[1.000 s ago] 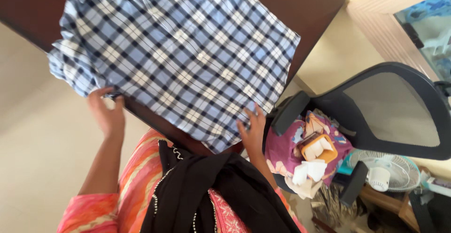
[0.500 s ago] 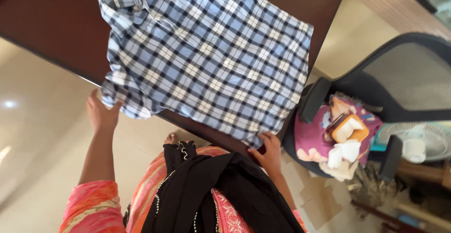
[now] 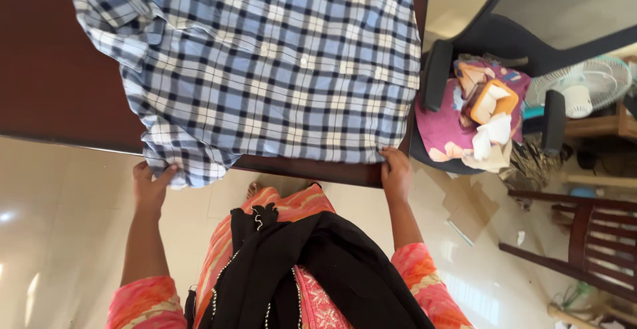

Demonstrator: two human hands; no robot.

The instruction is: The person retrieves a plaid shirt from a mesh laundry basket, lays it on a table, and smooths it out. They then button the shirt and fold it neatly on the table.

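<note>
Shirt (image 3: 265, 70), blue and white checks, lies spread flat on the dark table (image 3: 60, 96). It fills the view from 10 o'clock to 2 o'clock. Its bottom edge hangs a little over the table's near edge at 7 o'clock.

I see my left hand (image 3: 150, 186) at 8 o'clock. It pinches the shirt's hanging corner, thumb on one side and fingers (image 3: 141, 169) on the other. My right hand (image 3: 396, 173) is at 4 o'clock. It holds the shirt's other bottom corner right at the table edge, fingers curled on the cloth.

Both hands are well apart, one at each end of the hem.

At 2 o'clock, just beside the table, stands a black chair (image 3: 531, 30). A purple cloth (image 3: 441, 126) and an orange box (image 3: 488, 100) lie on its seat. A white fan (image 3: 584, 90) is at 3 o'clock, past the chair.
</note>
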